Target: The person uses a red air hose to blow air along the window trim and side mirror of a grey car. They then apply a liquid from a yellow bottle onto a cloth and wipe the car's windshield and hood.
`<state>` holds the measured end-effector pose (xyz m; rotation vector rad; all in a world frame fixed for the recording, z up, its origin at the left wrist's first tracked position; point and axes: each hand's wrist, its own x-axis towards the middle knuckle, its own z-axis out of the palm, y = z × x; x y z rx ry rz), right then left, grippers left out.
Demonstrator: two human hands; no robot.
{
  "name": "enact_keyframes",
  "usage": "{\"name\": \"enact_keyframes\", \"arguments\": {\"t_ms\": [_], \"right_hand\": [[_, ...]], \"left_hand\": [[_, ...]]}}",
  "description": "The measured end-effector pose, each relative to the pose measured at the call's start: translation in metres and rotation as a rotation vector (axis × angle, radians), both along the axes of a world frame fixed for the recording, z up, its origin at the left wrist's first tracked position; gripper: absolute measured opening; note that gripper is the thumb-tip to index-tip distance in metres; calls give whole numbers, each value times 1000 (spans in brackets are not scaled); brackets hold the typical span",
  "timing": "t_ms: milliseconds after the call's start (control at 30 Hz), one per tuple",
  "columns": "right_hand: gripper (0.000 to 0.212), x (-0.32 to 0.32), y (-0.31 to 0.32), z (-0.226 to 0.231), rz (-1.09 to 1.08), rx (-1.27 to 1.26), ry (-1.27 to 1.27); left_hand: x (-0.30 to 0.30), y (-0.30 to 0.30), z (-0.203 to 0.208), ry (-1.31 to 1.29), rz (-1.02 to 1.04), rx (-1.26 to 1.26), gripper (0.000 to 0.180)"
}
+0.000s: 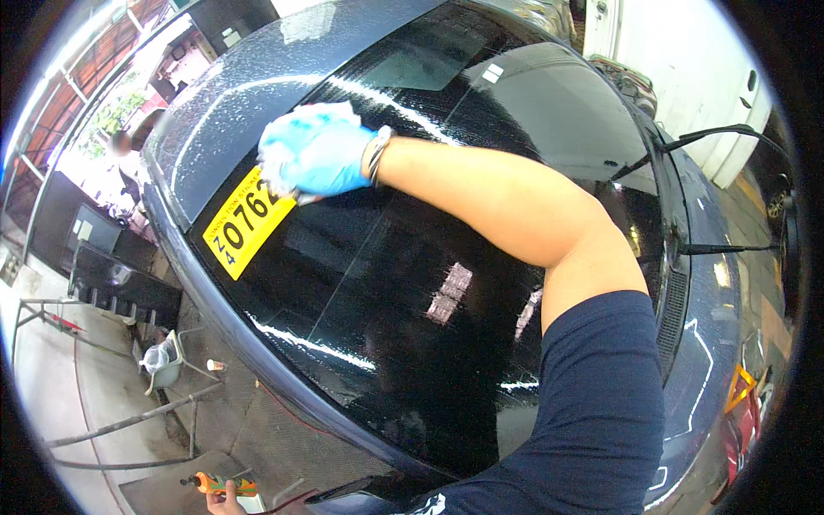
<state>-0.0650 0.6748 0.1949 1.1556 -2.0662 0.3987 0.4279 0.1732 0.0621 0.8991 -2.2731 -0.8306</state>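
My right hand (330,159), in a blue glove, presses a whitish crumpled cloth (273,167) onto the dark car windshield (386,283), near its upper left edge by the roof. Partly under the cloth is a yellow rectangular sticker (245,236) with black print. Water beads and wet streaks show on the glass and on the roof (232,90). At the bottom left, my left hand (225,505) is wrapped around an orange bottle (225,485) with a black nozzle, held beside the car. Only the fingers of that hand are in the picture.
Two black wiper arms (721,130) stand raised off the glass at the right. Left of the car are a metal pipe frame (129,425), a pale chair (167,365) and a small cup (215,365). A person (129,167) is in the far left background. Red parts (742,429) lie at lower right.
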Motion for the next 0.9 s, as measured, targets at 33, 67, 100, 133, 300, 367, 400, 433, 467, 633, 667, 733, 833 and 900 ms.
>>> {"name": "enact_keyframes", "arguments": {"t_ms": [33, 67, 100, 133, 300, 367, 400, 433, 467, 633, 667, 733, 833, 900], "right_hand": [[36, -11, 14, 15, 51, 81, -141], [36, -46, 39, 17, 95, 157, 163], [30, -44, 50, 29, 7, -4, -222], [27, -61, 72, 36, -130, -36, -441], [46, -168, 229, 9, -585, 135, -124], [55, -197, 291, -7, -747, -4, -230], [58, -197, 291, -25, -787, -126, -236], [62, -190, 295, -39, -838, -251, -240], [62, -195, 329, -37, -897, -257, -312], [43, -154, 311, -23, -761, 128, -204], [37, -144, 287, -17, -632, -64, -307], [42, -134, 240, -6, -628, 153, -121], [49, -97, 139, 9, -563, 122, 37], [45, -46, 78, 32, -561, 187, -175]], "left_hand": [[4, 5, 3, -10, 2, -9, 43], [-2, 8, 8, 2, -4, 35, 44], [11, 10, 12, 8, 21, 19, 45], [16, 10, 15, 19, 21, 2, 46], [20, 1, 24, 11, 71, 40, 56], [24, -11, 17, 46, 42, 54, 57], [45, -23, 11, 33, 81, 43, 56], [60, -36, 9, 25, 106, 33, 56], [57, -47, -2, 73, 44, 80, 57], [56, -55, -14, 87, 80, 72, 56], [55, -57, -15, 79, 87, 72, 55], [38, -46, -9, 38, 70, -7, 52], [62, -101, -36, 138, -32, -43, 16], [56, -120, -47, 125, -43, 9, 30]]}}
